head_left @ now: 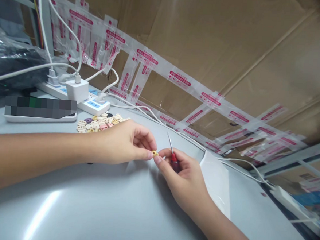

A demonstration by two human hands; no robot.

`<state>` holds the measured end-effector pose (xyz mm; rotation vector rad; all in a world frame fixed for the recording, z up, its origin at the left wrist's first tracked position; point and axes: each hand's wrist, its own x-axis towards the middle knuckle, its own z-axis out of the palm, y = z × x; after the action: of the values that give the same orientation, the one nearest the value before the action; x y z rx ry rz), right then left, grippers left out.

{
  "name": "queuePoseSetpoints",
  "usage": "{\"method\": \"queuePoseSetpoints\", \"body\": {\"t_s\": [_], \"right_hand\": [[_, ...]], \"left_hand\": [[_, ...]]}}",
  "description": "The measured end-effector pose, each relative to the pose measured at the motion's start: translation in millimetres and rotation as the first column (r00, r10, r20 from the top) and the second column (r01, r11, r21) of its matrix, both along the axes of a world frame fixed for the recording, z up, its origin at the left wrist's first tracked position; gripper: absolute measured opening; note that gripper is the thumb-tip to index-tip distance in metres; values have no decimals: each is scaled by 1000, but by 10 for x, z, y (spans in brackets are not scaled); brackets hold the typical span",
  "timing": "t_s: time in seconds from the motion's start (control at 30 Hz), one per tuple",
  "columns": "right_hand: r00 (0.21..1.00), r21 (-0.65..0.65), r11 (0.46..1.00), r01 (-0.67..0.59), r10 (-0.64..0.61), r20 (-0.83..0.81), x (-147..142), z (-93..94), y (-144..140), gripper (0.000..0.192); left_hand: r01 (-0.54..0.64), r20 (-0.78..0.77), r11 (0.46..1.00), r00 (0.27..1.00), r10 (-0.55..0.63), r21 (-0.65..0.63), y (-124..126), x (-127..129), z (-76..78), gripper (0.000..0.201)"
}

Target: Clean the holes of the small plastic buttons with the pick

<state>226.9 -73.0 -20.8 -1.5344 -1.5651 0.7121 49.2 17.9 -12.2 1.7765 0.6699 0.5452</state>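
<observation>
Between thumb and forefinger, my left hand (128,143) pinches a small yellow piece with a hole in it (154,153). My right hand (185,173) has its thumb and forefinger closed at the right side of the same piece. A screwdriver with a red handle (174,161) is held in the right hand's curled fingers, its thin metal shaft pointing up and away. Beyond my left wrist lies a pile of small flat pieces (95,123), mostly cream, with some pink, yellow, purple and black. My forearm hides part of the pile.
A white power strip (102,107) with a plugged-in white adapter (77,90) stands at the back left, trailing cables. A blurred-out device (39,118) lies left of it. Behind the grey table (101,211) rises taped cardboard (182,37). A white sheet (217,179) lies at right.
</observation>
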Motion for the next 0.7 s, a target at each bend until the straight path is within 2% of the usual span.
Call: {"method": "queuePoseSetpoints", "body": {"t_s": [0.27,0.47,0.7], "right_hand": [[992,-62,994,85,-91,-91,70,-37,20,28],[992,-99,995,34,-45,-115,48,-47,16,31],[992,-111,994,2,-16,-124,18,-47,7,30]], "left_hand": [[-34,28,998,999,33,48,74,-28,-10,18],[87,-91,984,993,-73,156,15,-30,-29,16],[110,-180,967,981,-70,228,-20,-24,5,13]]}}
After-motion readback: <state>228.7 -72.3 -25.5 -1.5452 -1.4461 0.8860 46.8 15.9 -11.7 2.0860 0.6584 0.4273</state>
